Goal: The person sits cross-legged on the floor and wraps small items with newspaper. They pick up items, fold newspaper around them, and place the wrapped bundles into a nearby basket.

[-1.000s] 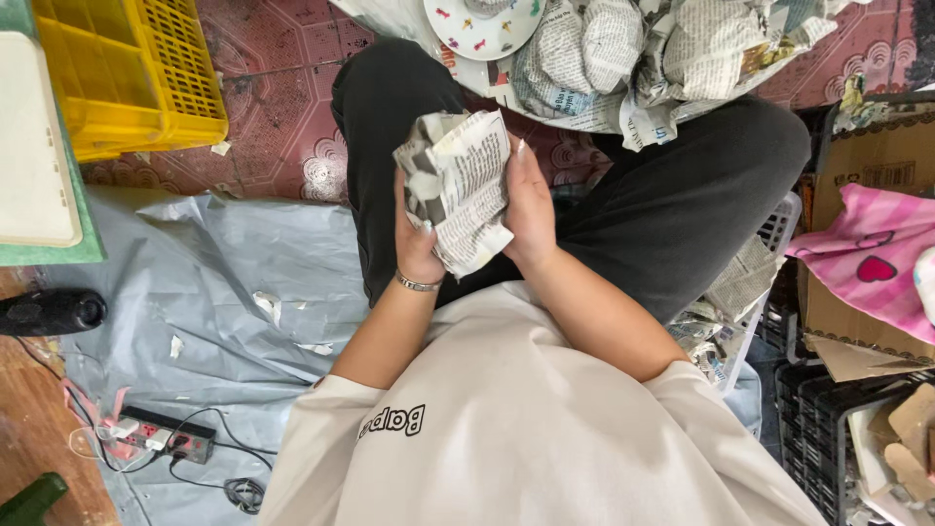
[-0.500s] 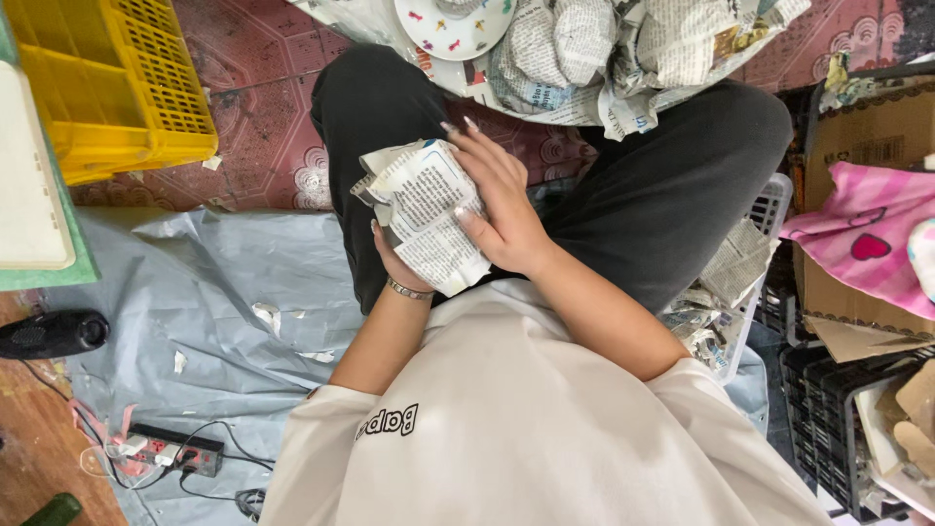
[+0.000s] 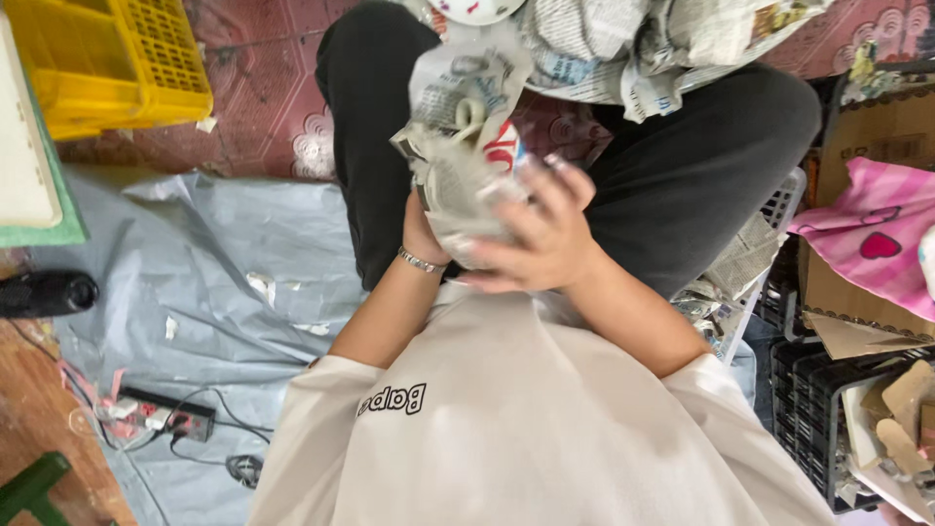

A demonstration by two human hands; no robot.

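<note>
From up here I look straight down on the person's cream shirt (image 3: 545, 429), which fills the lower middle of the view, and on the black trousers (image 3: 682, 166) of the folded legs above it. A grey plastic sheet (image 3: 195, 263) covers the floor to the left, with white paper scraps on it, and red patterned floor tiles (image 3: 273, 107) show beyond it. A yellow crate (image 3: 127, 58) stands at the top left corner. At the top, a heap of newspaper-wrapped bundles (image 3: 643, 39) lies past the knees. On the right I see a cardboard box (image 3: 877, 136) with a pink bag (image 3: 877, 234) over it, and a black crate (image 3: 808, 409) below.

The newspaper bundle (image 3: 467, 146) is up in front of the chest, over the lap, between both hands. The right hand (image 3: 536, 234) wraps its near side, fingers (image 3: 555, 185) spread and pressed onto the paper, clamped on it. The left hand (image 3: 424, 229) is mostly hidden behind the bundle; only the heel of the palm and the wrist with a silver bracelet (image 3: 421, 260) show, touching the paper from underneath. I cannot tell how its fingers stand.

Lower left, a power strip (image 3: 170, 419) with cables lies on the sheet, and a black bottle-like thing (image 3: 44, 292) rests at the left edge.
</note>
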